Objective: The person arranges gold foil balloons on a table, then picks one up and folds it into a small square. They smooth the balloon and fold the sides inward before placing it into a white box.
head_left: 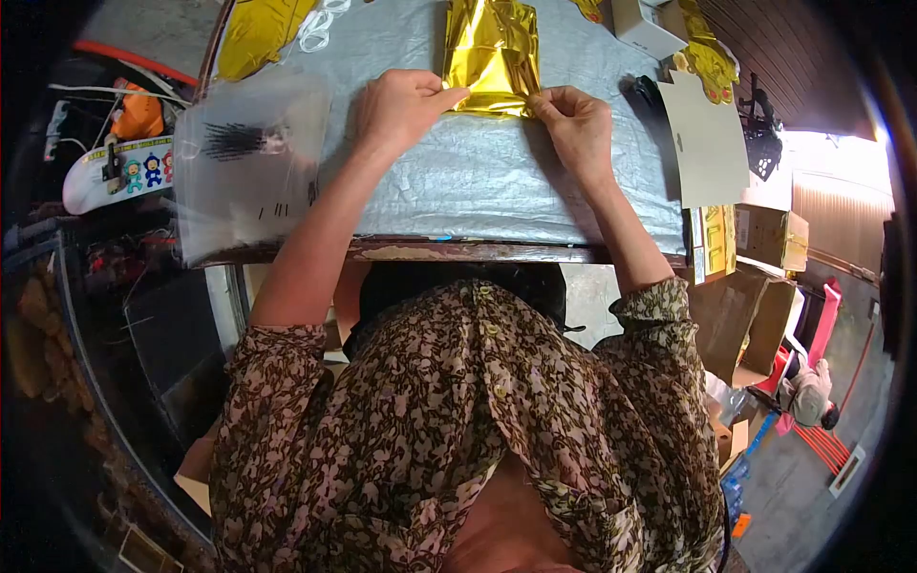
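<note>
A shiny gold foil sheet or bag [492, 53] lies at the far middle of the covered table, its near edge towards me. At that edge's left corner my left hand [406, 107] pinches the foil between thumb and curled fingers. The right corner is held the same way by my right hand [576, 119]. The foil looks creased and flat between the two hands. Its far end runs out of the top of the view.
Clear plastic sleeves [248, 172] with dark thin pieces lie on the left. Gold foil [258, 38] and white cord [320, 24] are behind them. A white box [650, 29], a pale card [707, 138] and a black object [647, 93] are on the right.
</note>
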Demonstrator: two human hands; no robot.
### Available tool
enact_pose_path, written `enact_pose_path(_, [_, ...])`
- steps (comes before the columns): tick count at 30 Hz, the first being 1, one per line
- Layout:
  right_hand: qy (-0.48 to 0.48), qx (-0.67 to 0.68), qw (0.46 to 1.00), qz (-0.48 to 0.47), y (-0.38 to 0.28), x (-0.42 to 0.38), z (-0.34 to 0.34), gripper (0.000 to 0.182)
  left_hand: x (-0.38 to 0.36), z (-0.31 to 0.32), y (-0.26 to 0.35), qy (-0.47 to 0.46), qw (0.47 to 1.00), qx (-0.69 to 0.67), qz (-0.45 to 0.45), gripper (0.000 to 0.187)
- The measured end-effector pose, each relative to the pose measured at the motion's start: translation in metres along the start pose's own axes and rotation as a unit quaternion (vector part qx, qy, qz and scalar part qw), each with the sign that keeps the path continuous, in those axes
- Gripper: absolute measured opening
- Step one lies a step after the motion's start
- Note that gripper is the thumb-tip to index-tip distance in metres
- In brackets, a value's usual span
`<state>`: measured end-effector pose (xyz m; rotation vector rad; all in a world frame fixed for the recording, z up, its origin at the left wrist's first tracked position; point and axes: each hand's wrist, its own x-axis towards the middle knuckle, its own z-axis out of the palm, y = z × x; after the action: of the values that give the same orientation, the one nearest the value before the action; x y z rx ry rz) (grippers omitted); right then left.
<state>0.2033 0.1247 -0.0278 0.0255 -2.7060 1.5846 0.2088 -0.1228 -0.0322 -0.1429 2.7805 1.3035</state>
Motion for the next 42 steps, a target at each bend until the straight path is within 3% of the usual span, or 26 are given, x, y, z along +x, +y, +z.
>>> enact_pose_path(3, [0.011, -0.029, 0.999, -0.009, -0.004, 0.001, 0.001, 0.014, 0.0, 0.002, -0.002, -0.013, 1.0, -0.014, -0.001, 0.046])
enact_pose_path(5, [0.014, -0.056, 0.998, -0.009, -0.005, 0.001, 0.0, 0.013, 0.0, 0.005, -0.004, 0.033, 0.999, 0.003, 0.022, 0.046])
enact_pose_path(10, [-0.033, 0.04, 0.999, -0.008, 0.005, 0.002, -0.003, 0.014, 0.002, 0.003, -0.005, 0.011, 1.0, 0.024, 0.013, 0.045])
enact_pose_path(18, [-0.059, 0.018, 0.998, -0.034, 0.009, -0.007, -0.004, 0.019, -0.003, 0.005, -0.009, 0.03, 0.998, 0.01, 0.05, 0.043])
enact_pose_path(26, [-0.059, 0.024, 0.998, 0.0, 0.002, -0.011, -0.005, 0.015, -0.007, 0.0, 0.003, 0.02, 0.999, 0.033, 0.022, 0.045])
enact_pose_path(30, [-0.028, 0.044, 0.997, -0.048, 0.001, -0.014, 0.001, 0.02, -0.005, -0.006, 0.01, 0.012, 0.998, 0.061, 0.001, 0.046])
enact_pose_path(33, [-0.003, -0.006, 0.999, -0.045, -0.006, -0.017, 0.003, 0.021, 0.0, -0.005, 0.009, 0.003, 0.997, 0.074, -0.006, 0.045])
enact_pose_path(35, [0.023, -0.113, 0.991, -0.069, 0.0, -0.015, 0.005, 0.02, 0.002, -0.003, 0.007, 0.01, 0.995, 0.097, -0.011, 0.044])
enact_pose_path(42, [0.03, -0.168, 0.983, -0.06, -0.002, -0.01, 0.01, 0.019, 0.003, -0.002, 0.003, 0.021, 0.997, 0.054, -0.04, 0.039])
